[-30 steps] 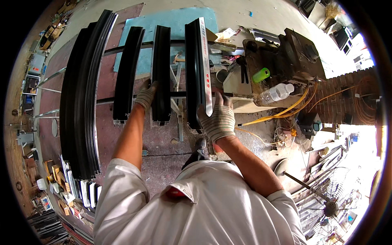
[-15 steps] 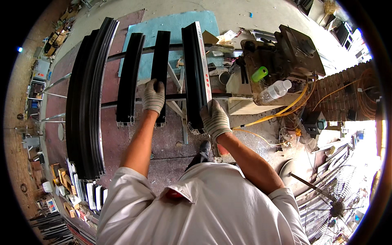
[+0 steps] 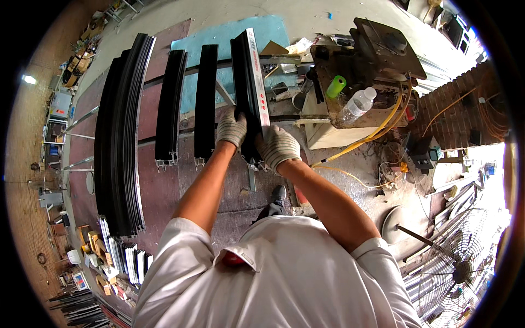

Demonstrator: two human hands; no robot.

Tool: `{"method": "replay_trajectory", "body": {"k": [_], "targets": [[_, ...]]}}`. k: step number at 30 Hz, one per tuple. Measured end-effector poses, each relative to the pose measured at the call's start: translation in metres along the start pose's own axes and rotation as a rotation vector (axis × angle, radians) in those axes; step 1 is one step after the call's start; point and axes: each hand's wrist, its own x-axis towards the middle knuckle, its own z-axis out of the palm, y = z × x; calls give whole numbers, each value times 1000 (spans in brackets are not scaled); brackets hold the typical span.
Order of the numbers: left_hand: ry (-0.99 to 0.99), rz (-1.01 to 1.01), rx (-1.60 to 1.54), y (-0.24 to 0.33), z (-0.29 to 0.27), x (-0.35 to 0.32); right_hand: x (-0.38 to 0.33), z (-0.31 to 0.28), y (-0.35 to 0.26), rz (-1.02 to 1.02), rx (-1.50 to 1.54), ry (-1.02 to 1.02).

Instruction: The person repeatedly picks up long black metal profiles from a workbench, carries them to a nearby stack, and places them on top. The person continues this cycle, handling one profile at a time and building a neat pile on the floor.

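Note:
A black profile bar (image 3: 243, 71) with a white printed strip along its right edge lies across the rack rails. Both my hands wear striped knit work gloves. My left hand (image 3: 232, 129) closes on the bar's left side near its close end. At the right side my right hand (image 3: 278, 147) grips the same bar by its edge, with some fingertips hidden. Just left of my left hand lies a separate black profile (image 3: 205, 104), and another black profile (image 3: 170, 104) is farther left. Both show ribbed, hollow ends toward me.
A thick stack of long black profiles (image 3: 123, 131) rests at the left of the rack. Right of the bar stands a machine (image 3: 383, 49) on a pale box base, with a clear bottle (image 3: 358, 106), a green roll (image 3: 336, 86) and yellow hoses (image 3: 372, 147). A fan (image 3: 459, 270) stands lower right.
My left hand has left the neighbouring black profile and moved right onto the bar with the white strip. My right hand stays on that bar, while the view has shifted slightly.

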Motion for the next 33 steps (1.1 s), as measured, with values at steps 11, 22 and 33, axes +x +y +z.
{"method": "replay_trajectory", "body": {"k": [11, 22, 33], "targets": [[111, 25, 12, 46, -26, -22, -27, 8, 17, -3, 402, 120], [-317, -510, -1205, 161, 22, -68, -176, -113, 186, -97, 587, -33], [-795, -665, -1025, 262, 178, -273, -434, -102, 439, 396, 385, 203]]}}
